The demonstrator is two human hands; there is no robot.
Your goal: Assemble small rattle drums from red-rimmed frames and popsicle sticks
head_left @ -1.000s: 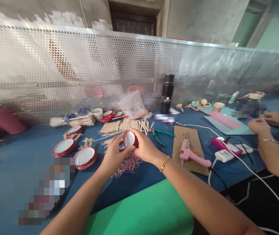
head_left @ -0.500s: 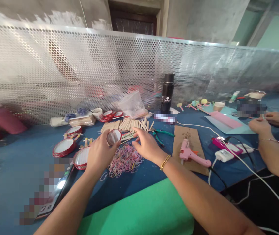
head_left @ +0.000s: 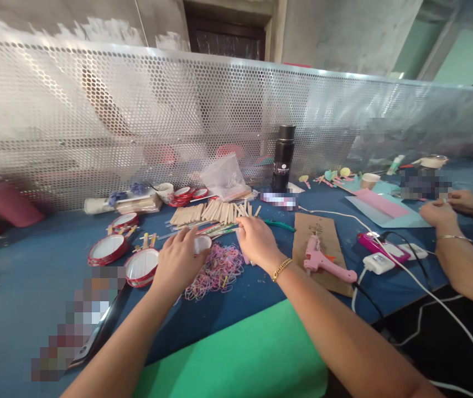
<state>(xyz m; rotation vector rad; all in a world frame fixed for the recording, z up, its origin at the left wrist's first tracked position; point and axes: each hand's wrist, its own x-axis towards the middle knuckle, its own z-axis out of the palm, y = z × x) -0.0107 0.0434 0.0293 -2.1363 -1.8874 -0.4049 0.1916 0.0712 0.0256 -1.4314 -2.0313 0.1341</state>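
Note:
My left hand [head_left: 181, 257] curves around a small roll of red-edged tape [head_left: 202, 243] with a pale inside, thumb on the near side and fingers on the far side. My right hand [head_left: 259, 243] is closed, fingertips pressed together, just right of it. Something pale purple shows under those fingers, too hidden to name. Between and below the hands lies a heap of pastel rubber bands [head_left: 217, 271]. Wooden sticks [head_left: 219, 211] lie in a row beyond. A teal-handled tool [head_left: 280, 225] is partly covered by my right hand.
More red tape rolls [head_left: 141, 265] stand at left beside a phone. A pink glue gun [head_left: 315, 257] rests on cardboard [head_left: 338, 243]. A black bottle [head_left: 283, 157] stands by the perforated metal screen [head_left: 236, 110]. White cables cross the right side, where another person's hands [head_left: 439, 213] work.
My left hand and its tape roll have come slightly nearer and to the right, the roll now lower. My right hand has shifted right, and its spread fingers have closed.

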